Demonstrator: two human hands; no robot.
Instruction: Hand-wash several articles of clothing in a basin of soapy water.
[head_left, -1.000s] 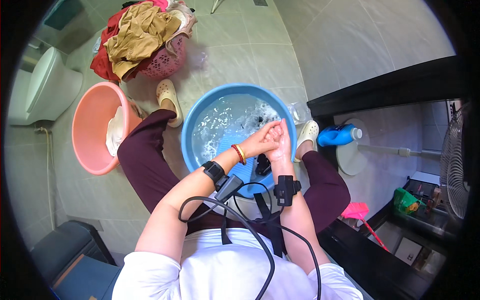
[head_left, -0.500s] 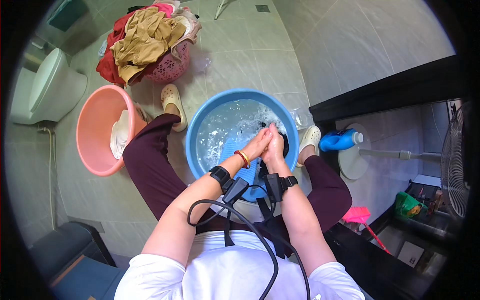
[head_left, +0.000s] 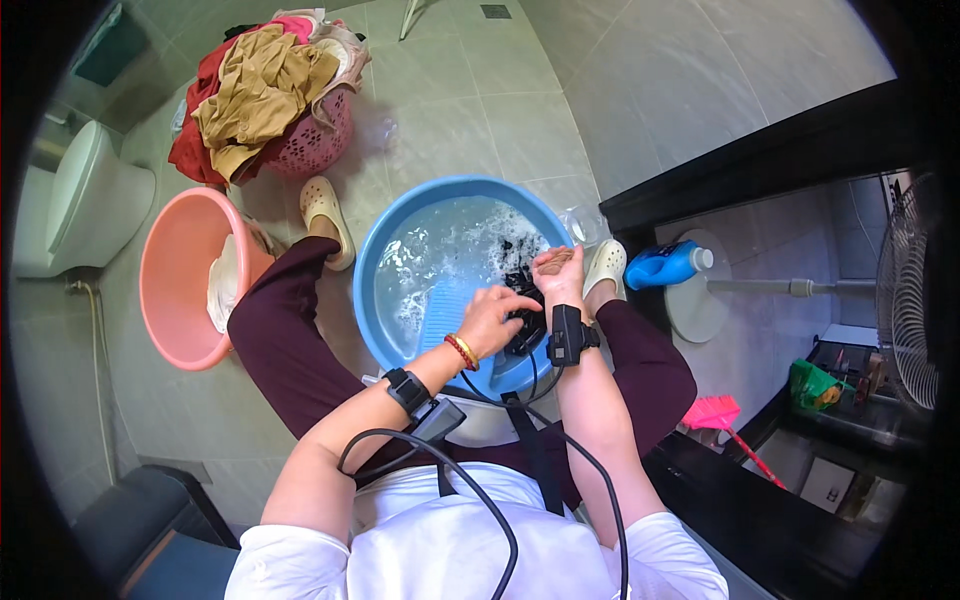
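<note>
A blue basin (head_left: pixel 374 215) of soapy water stands between my legs. In it a blue ribbed washboard (head_left: pixel 447 318) slants up toward me, and a wet black cloth item (head_left: pixel 519 275) lies along the right side. My left hand (head_left: pixel 497 318) hovers over the board and the black cloth, fingers loosely bent, thumb apart, holding nothing that shows. Raised by the basin's right rim, my right hand (head_left: pixel 558 267) is turned palm up with its fingers foreshortened and an empty-looking palm.
At the left stands a pink tub (head_left: pixel 160 270) with a white cloth (head_left: pixel 222 285). A pink basket (head_left: pixel 318 140) heaped with clothes is behind it. On the right are a blue bottle (head_left: pixel 665 265), a fan (head_left: pixel 908 290) and a pink brush (head_left: pixel 712 412). Cables cross my lap.
My hands were pressed together over the basin; now they are apart. The left has drawn back toward me, and the right has turned palm up. The view has shifted slightly.
</note>
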